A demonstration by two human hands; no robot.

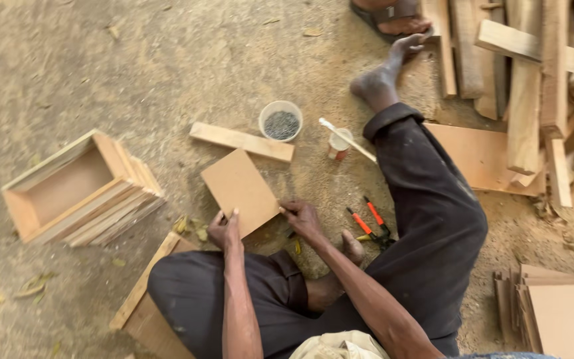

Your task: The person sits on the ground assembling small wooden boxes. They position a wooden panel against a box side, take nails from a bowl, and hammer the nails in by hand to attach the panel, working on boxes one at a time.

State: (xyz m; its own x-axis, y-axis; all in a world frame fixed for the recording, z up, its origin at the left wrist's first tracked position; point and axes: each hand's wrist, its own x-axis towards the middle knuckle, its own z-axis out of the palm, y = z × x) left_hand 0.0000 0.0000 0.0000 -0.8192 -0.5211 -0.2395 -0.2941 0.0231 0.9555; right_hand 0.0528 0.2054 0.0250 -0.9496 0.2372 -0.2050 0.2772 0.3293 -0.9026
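Left hand: left hand [226,229] grips the near-left corner of the board, fingers curled over its edge, thumb on top.
Right hand: right hand [302,218] pinches the near-right corner of the same board, fingers closed on the edge.
Board: flat brown square board [240,189] lies on the sandy floor [101,60] just ahead of the crossed legs, turned at a slant; its far corner points toward the wooden slat.
Edges: the two far edges of the board are free; the near edge is held at both ends.
Open room: bare floor lies left of the board, between it and the stack of wooden frames [81,189].
Ahead: wooden slat [242,141] lies just beyond the board's far corner, near but apart; white bowl of small dark nails [280,121] just behind the slat.
Right side: small cup with a stick resting in it [339,143] near the outstretched leg [426,199]; orange-handled pliers [371,225] on the floor just beside the right hand.
Blocking: the outstretched leg closes off the right side; a plank [142,282] lies under the left knee.
Farther out: pile of timber [533,73] at top right; stacked boards [556,309] at lower right, well apart.
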